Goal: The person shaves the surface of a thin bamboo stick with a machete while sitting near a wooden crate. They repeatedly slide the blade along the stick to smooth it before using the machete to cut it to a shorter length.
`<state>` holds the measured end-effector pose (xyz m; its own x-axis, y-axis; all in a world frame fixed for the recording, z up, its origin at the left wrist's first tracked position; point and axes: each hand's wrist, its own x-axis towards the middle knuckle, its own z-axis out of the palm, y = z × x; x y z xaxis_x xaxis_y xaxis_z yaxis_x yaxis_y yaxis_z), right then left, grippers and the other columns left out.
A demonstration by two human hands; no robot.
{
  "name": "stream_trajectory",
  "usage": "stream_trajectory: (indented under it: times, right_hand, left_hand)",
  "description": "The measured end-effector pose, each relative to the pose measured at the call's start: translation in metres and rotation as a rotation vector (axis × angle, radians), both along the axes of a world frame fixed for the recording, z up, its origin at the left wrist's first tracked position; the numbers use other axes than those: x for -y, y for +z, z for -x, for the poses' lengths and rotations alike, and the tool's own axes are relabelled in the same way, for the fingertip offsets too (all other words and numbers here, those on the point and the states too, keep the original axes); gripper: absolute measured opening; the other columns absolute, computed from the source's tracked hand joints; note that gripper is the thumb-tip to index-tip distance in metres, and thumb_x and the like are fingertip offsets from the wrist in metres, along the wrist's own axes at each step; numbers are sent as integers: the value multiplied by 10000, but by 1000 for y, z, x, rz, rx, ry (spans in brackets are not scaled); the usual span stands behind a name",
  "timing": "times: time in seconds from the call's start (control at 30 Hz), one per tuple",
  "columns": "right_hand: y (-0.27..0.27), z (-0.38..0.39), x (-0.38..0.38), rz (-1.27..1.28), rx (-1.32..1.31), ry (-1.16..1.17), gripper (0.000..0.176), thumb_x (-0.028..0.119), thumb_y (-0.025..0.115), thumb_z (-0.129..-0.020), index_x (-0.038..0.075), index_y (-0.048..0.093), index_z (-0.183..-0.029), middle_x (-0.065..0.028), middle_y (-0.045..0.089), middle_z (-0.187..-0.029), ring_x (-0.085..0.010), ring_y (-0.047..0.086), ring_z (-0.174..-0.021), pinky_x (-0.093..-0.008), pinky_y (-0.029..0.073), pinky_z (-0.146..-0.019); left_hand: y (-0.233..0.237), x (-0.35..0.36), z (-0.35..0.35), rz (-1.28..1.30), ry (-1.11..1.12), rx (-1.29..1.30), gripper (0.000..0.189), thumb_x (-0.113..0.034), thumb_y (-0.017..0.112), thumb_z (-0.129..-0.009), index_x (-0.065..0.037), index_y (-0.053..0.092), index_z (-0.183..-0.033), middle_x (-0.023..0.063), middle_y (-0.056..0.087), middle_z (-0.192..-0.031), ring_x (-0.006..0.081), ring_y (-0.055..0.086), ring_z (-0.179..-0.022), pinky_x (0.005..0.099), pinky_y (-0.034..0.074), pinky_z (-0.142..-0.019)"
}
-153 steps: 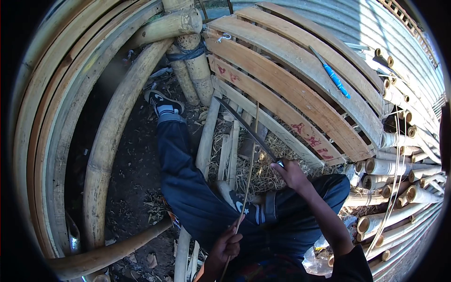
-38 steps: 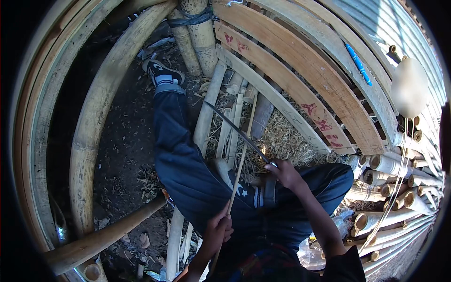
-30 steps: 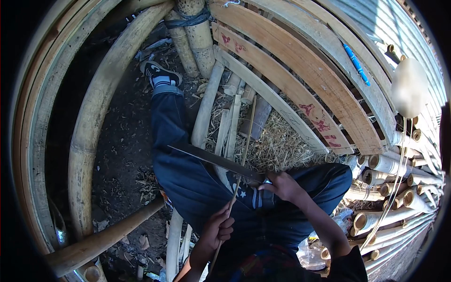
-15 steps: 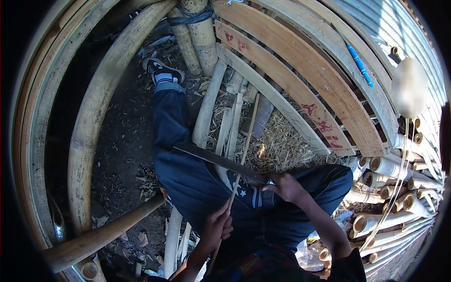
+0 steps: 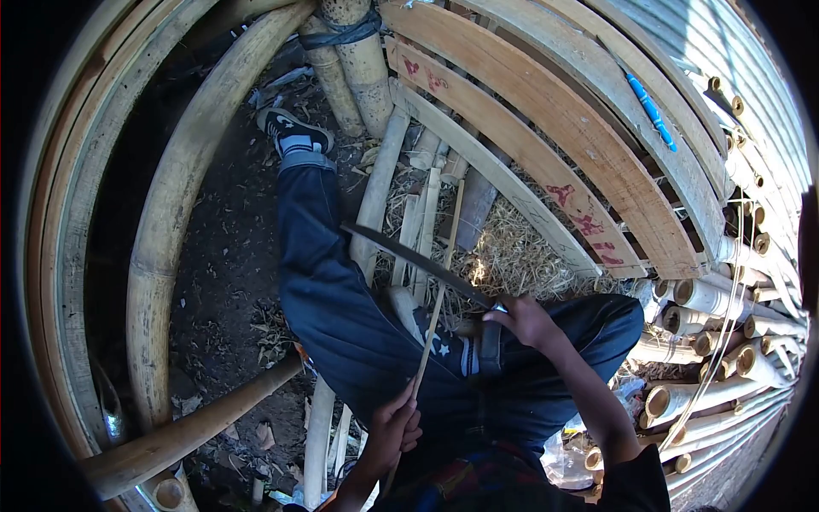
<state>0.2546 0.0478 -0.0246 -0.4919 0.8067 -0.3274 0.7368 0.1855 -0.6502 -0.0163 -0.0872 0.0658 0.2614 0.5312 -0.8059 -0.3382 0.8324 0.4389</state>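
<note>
My left hand (image 5: 397, 427) is wrapped round the lower part of a thin bamboo strip (image 5: 431, 328), which slants up and away between my legs. My right hand (image 5: 520, 320) grips the handle of a long dark-bladed knife (image 5: 418, 263). The blade points up and to the left and lies across the strip above my left hand. Beneath the knife are my bent leg in dark jeans and a dark shoe (image 5: 435, 340) with white stars.
Curved-looking wooden planks (image 5: 546, 107) with red marks stand ahead, and a blue pen-like tool (image 5: 653, 113) lies on one. Pale shavings (image 5: 520, 256) cover the ground. Bamboo poles (image 5: 717, 299) are stacked at the right. A thick bamboo pole (image 5: 162, 256) runs along the left.
The knife has moved up along the strip, away from my left hand, and its tip has shifted up and right. A blurred pale shape at the upper right is gone.
</note>
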Motion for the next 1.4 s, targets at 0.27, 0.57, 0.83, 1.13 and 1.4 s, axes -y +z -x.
stream_trajectory:
  times: [0.27, 0.57, 0.83, 1.13, 1.4]
  right_hand:
    - [-7, 21, 9, -44, -49, -97, 535, 496, 553, -877, -27, 583, -985, -262, 606, -772, -435, 607, -786, -478, 486, -696]
    - [-25, -27, -25, 75, -150, -536, 481, 453, 610, -858, -21, 590, -937, -178, 561, -591, -415, 586, -623, -448, 478, -610]
    - [-13, -5, 27, -248, -201, -136, 491, 444, 608, -865, -45, 574, -899, -207, 549, -583, -439, 579, -640, -464, 473, -615]
    - [-5, 11, -1, -91, -136, -308, 502, 457, 577, -878, -43, 575, -925, -238, 600, -716, -453, 590, -773, -483, 471, -696]
    - [-1, 23, 22, -89, -176, -73, 503, 468, 548, -893, -33, 570, -925, -236, 600, -722, -445, 596, -760, -476, 474, -703]
  left_hand:
    - [-12, -16, 7, 35, 85, 105, 464, -157, 410, -991, -201, 324, -1445, -67, 203, -592, 22, 196, -441, 182, 159, -397]
    - [25, 10, 13, 142, 23, 162, 467, -186, 414, -998, -201, 305, -1452, -59, 207, -587, 21, 202, -440, 180, 169, -395]
    - [-9, -6, -8, 65, -45, 14, 453, -169, 423, -996, -195, 340, -1440, -59, 228, -592, 26, 225, -434, 184, 196, -391]
    - [-6, -1, -1, -249, -182, -322, 465, -116, 430, -990, -180, 351, -1444, -80, 270, -604, 4, 276, -452, 171, 234, -395]
    - [-23, -9, -4, -98, -24, -151, 458, -121, 412, -993, -184, 354, -1443, -74, 249, -595, 7, 254, -446, 173, 212, -393]
